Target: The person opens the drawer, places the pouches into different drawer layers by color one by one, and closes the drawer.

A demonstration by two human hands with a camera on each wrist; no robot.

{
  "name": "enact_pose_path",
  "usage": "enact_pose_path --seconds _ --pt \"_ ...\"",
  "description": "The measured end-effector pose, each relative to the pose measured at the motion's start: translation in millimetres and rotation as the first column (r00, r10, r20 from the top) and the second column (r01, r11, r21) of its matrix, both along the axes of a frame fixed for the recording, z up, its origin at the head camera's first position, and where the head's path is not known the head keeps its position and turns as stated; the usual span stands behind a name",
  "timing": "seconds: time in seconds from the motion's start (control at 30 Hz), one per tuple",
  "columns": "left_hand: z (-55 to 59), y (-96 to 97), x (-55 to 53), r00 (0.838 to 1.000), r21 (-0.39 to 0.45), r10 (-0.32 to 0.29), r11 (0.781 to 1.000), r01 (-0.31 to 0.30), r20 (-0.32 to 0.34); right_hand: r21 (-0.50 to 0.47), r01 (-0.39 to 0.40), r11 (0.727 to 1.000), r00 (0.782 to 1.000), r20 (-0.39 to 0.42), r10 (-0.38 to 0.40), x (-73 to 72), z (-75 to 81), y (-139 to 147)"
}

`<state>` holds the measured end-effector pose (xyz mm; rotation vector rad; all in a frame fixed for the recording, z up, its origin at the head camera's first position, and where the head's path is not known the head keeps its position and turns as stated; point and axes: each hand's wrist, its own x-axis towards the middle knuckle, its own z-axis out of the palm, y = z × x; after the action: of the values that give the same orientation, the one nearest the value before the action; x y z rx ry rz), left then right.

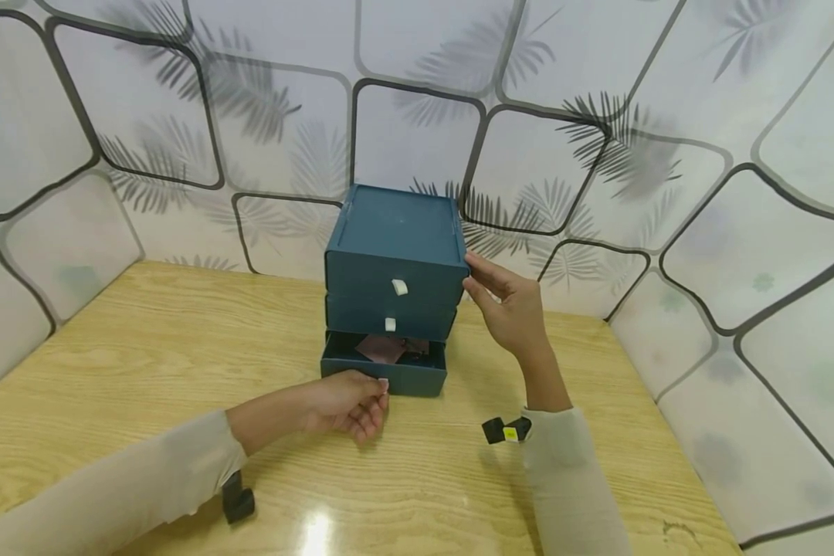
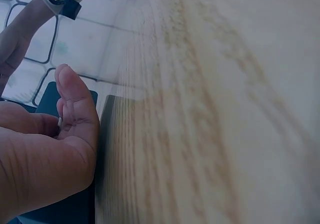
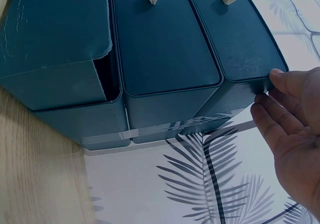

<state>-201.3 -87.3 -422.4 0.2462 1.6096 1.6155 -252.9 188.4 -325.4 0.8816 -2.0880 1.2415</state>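
A dark blue three-drawer unit [image 1: 399,224] stands on the table, with white pull tabs on its fronts. Its bottom drawer [image 1: 417,380] is pulled out, and inside lie a flat pinkish piece [image 1: 381,349] and small dark things too unclear to name. My left hand [image 1: 340,401] pinches the bottom drawer's white tab [image 1: 384,384] between thumb and finger, the other fingers loosely bent. At the unit's upper right front corner, my right hand [image 1: 510,305] rests its thumb and fairly straight fingers against the edge and side. The top drawer [image 3: 250,39] and middle drawer [image 3: 165,44] are closed.
The wood-grain table [image 1: 250,332] extends around the unit. Patterned wall panels [image 1: 424,139] with leaf prints rise behind and on both sides. Clear tape [image 3: 135,133] runs along the unit's right side. Small black devices sit at both wrists.
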Motion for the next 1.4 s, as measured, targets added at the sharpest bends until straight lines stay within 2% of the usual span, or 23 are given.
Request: enact_pose_path --seconds 0.87,1.4 --pt "1.4 -1.3 -10.2 1.0 -0.026 -0.019 0.999 0.019 -0.022 -0.005 0.005 1.0 1.0 0.009 -0.005 -0.7 -0.8 0" --pt "1.0 -1.8 -20.0 1.0 -0.027 -0.02 0.999 0.019 -0.018 -0.006 0.012 1.0 1.0 0.018 -0.012 -0.2 -0.8 0"
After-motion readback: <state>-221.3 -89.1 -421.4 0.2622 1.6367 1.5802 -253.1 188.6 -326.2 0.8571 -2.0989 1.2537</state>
